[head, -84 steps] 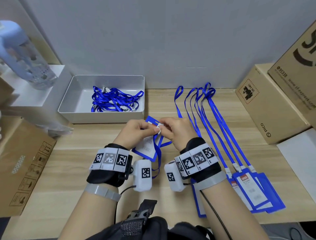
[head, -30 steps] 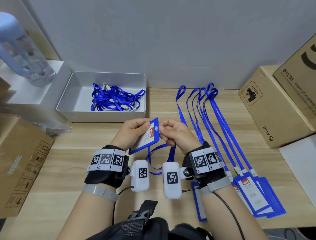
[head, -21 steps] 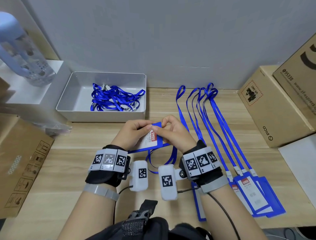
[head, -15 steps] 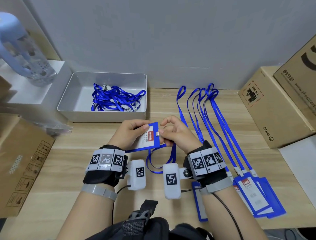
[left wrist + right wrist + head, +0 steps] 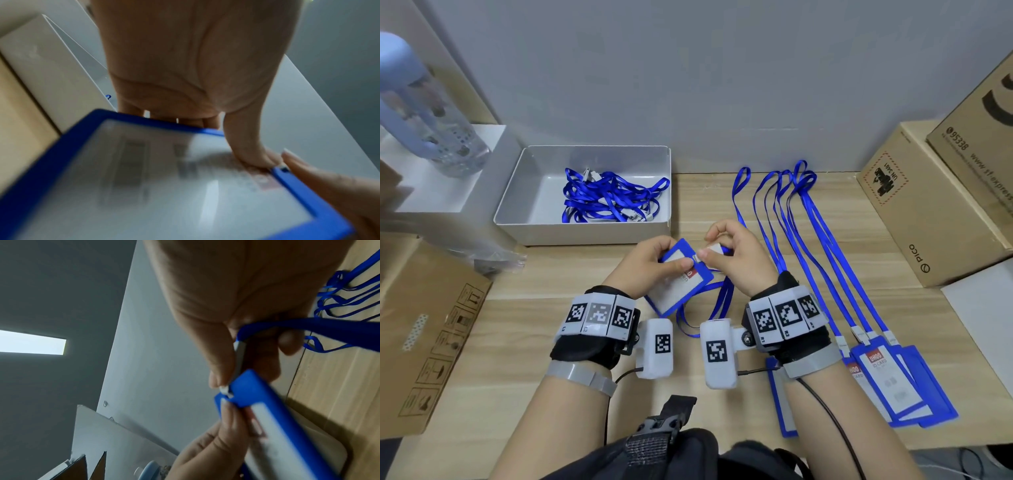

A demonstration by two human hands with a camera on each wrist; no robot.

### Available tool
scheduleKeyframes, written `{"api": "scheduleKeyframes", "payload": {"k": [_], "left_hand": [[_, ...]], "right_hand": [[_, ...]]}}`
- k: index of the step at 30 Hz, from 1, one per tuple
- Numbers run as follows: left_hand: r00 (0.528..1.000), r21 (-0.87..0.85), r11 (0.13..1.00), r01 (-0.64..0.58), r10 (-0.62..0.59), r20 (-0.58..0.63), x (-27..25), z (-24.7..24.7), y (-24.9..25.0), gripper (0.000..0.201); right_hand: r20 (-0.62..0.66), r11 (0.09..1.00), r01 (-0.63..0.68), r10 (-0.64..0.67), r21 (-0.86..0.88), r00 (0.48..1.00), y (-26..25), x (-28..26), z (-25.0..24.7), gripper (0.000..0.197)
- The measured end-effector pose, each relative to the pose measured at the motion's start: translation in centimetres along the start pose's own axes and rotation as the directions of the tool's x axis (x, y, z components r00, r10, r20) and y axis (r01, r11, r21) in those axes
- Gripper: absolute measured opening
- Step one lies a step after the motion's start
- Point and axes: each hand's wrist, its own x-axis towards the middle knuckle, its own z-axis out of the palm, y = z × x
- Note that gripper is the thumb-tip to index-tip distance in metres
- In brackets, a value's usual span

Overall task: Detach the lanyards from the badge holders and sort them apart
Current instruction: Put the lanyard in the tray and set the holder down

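Head view: hands [image 5: 650,265] pinch flat blue-rimmed badge holder [image 5: 681,287].

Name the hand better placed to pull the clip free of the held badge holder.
Right hand: it already pinches the lanyard clip, while the left hand only steadies the badge holder.

My left hand [image 5: 650,263] holds a blue badge holder [image 5: 681,284] above the desk [image 5: 524,342]; my right hand [image 5: 736,257] pinches the white clip [image 5: 710,251] of its lanyard [image 5: 719,301], which hangs in a loop between my wrists. Grey tray [image 5: 517,219], far left: tangle of loose lanyards [image 5: 609,197]. Right: lanyards [image 5: 801,219] laid in rows, still clipped to stacked badge holders [image 5: 893,383]. Cardboard boxes [image 5: 928,205] at right edge.
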Motion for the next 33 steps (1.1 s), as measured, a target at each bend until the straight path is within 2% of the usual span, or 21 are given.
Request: {"api": "scheduleKeyframes", "payload": {"k": [3,4,9,13,15,16,19,22,26,29,32,33], "left_hand": [[0.996,-0.155,0.988,-0.025,0.011,-0.087,0.4,0.5,0.0,0.012],[0.994,-0.217,0.976,-0.026,0.002,-0.112,0.6,0.8,0.0,0.011],[0.995,-0.419,0.908,-0.004,-0.038,-0.092,1.6,2.6,0.7,0.015],[0.993,-0.508,0.855,0.103,-0.057,0.105,3.0,3.2,2.1,0.029],[0.983,-0.53,0.831,0.17,-0.107,0.148,4.4,3.4,3.1,0.025],[0.976,-0.522,0.827,0.208,-0.141,0.165,5.5,3.6,3.5,0.021],[0.978,-0.502,0.84,0.205,-0.15,0.147,8.1,2.8,4.7,0.022],[0.973,-0.477,0.853,0.213,-0.142,0.181,11.3,2.4,5.6,0.021],[0.969,-0.372,0.899,0.232,-0.182,0.165,15.9,1.9,5.0,0.02],[0.965,-0.28,0.931,0.234,-0.187,0.184,19.2,1.8,3.6,0.022],[0.958,-0.148,0.958,0.246,-0.216,0.19,21.8,2.0,2.6,0.026],[0.956,-0.098,0.964,0.247,-0.226,0.189,22.4,2.2,2.5,0.034]], "right_hand": [[-0.228,0.995,0.042,-0.063,-0.096,0.972,0.7,0.2,-0.2,0.029],[-0.263,0.994,0.036,-0.061,-0.1,0.963,0.9,0.1,-0.2,0.03],[-0.132,0.991,-0.129,0.13,0.018,0.983,2.0,-0.5,-0.5,0.016],[-0.113,0.989,-0.148,0.15,0.028,0.982,2.7,-1.4,-1.3,0.011],[-0.085,0.978,-0.203,0.206,0.041,0.975,3.7,-2.0,-2.2,0.015],[-0.07,0.97,-0.24,0.242,0.04,0.968,4.5,-2.6,-2.8,0.016],[0.004,0.947,-0.319,0.319,-0.029,0.948,6.4,-4.4,-3.7,0.008],[-0.009,0.907,-0.416,0.416,-0.064,0.909,8.7,-6.9,-4.4,0.001],[-0.085,0.833,-0.53,0.523,-0.161,0.848,11.3,-10.2,-3.9,0.014],[-0.138,0.777,-0.587,0.571,-0.228,0.809,12.3,-12.2,-3.0,0.038],[-0.193,0.696,-0.658,0.631,-0.288,0.751,13.2,-14.4,-2.0,0.042],[-0.209,0.666,-0.694,0.663,-0.274,0.719,13.4,-14.9,-1.7,0.039]]}}
